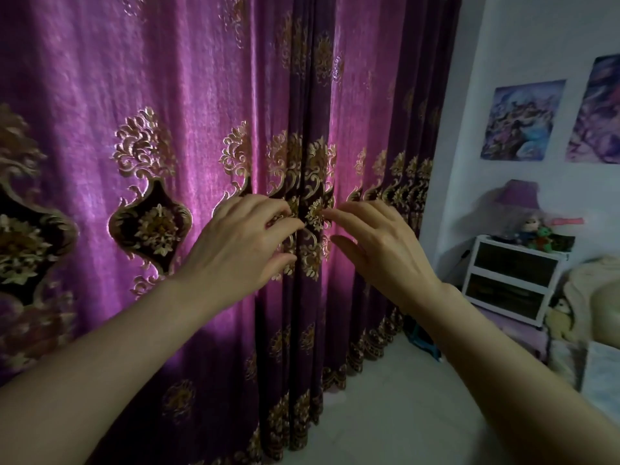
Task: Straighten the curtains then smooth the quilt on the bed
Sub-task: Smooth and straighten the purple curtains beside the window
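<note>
Purple curtains [188, 95] with gold embroidered medallions fill the left and middle of the head view and hang down to the floor. Two panels meet in dark folds near the centre. My left hand [241, 239] rests against the left panel, fingertips curled at the fold's edge. My right hand [375, 243] is just to the right of the same fold, fingers spread and touching the cloth. Neither hand clearly pinches the fabric. The bed and quilt show only as a pale edge [600, 374] at the far right.
A white bedside cabinet [513, 280] with two dark drawers stands at the right, with a purple lamp [520, 196] and soft toys on top. Two posters [523, 119] hang on the white wall. Pale floor tiles [402, 414] lie below the curtain hem.
</note>
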